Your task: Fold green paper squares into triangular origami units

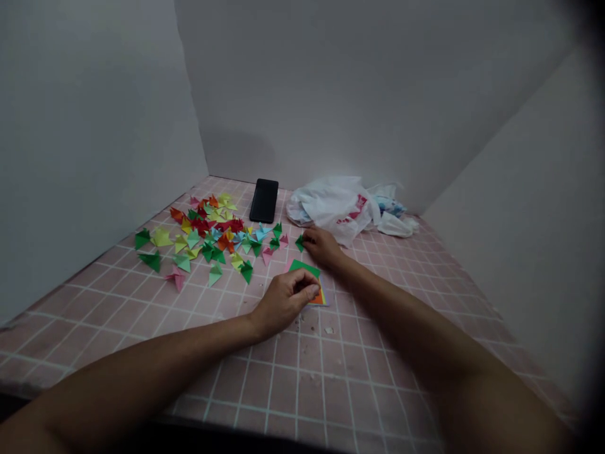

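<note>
Left hand [286,297], centre frame, fingers pinched together on the top sheet of a small flat stack of square coloured paper [309,280]; green sheet uppermost, orange and yellow edges showing beneath. Right hand [322,244], just above, fingertips closed on a small green folded paper triangle [299,242]. Pink tiled bench [293,378], pale grout grid, matte. Scatter of pointed folded paper pieces [208,233] at centre left. Glossy black phone [264,200] and crumpled white plastic bag [338,205] behind. Lower bench bare; grey walls close on three sides.
</note>
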Demonstrator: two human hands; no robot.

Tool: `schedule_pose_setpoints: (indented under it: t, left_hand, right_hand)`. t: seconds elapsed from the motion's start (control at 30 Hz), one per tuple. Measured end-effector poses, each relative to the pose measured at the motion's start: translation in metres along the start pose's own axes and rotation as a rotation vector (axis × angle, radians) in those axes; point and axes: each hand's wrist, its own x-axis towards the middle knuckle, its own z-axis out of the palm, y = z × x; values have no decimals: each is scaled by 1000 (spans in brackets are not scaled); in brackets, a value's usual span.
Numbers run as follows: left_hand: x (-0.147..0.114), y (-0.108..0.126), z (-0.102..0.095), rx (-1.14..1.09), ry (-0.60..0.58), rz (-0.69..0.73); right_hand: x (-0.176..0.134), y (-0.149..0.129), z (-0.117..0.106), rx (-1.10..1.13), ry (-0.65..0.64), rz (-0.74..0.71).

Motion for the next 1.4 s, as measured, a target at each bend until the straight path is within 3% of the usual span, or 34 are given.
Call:
schedule_pose_setpoints:
  t: [0.13,0.43,0.63,0.73,0.83,0.93,1.17,1.4]
  left_hand:
    - [3,0,-4,79,56,20]
    - [30,-7,-35,457,295,108]
    - [52,18,-42,614,308,69]
    - [65,25,-48,694,280,-24]
    - [77,23,-55,732,260,-172]
    - [90,15,-60,780,244,-215]
    - [124,-1,-53,924,246,-226]
    - [137,1,-47,1075,177,-223]
  right_hand:
    - [-1,4,1,-8,-23,-13]
    - [-2,8,7,3,-2,-22]
    - [-2,7,9,-6,7,-18]
    - [-4,5,8,-8,2,-24]
    - [-4,5,8,-14,-3,-28]
    - [-4,4,7,-23,-5,-27]
    - [-4,2,8,-34,5,-14]
    - [-4,4,9,-34,1,-31]
